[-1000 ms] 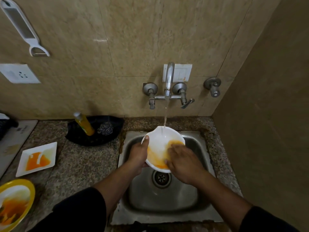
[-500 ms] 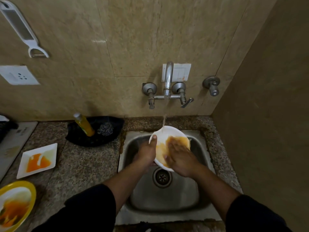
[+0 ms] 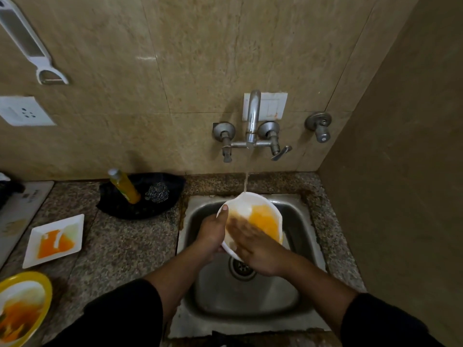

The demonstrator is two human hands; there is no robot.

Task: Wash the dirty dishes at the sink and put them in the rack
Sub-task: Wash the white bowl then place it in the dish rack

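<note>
A round white plate (image 3: 253, 209) smeared with orange sauce is tilted over the steel sink (image 3: 303, 221), under the thin stream from the tap (image 3: 252, 116). My left hand (image 3: 213, 234) grips its left rim, thumb on the upper face. My right hand (image 3: 255, 246) lies flat on the plate's face, fingers straight, rubbing the sauce. A square white plate (image 3: 53, 240) with orange residue and a yellow-rimmed plate (image 3: 22, 306) sit on the counter to the left. No rack is in view.
A black dish (image 3: 140, 194) behind the counter holds a yellow soap bottle (image 3: 124, 186) and a steel scrubber (image 3: 157, 192). A second valve (image 3: 319, 126) is on the wall at right. A side wall closes the right. An appliance edge (image 3: 17, 209) lies far left.
My right hand has slid leftward and down across the plate, uncovering the orange patch on its right side. The plate has shifted slightly right under the stream.
</note>
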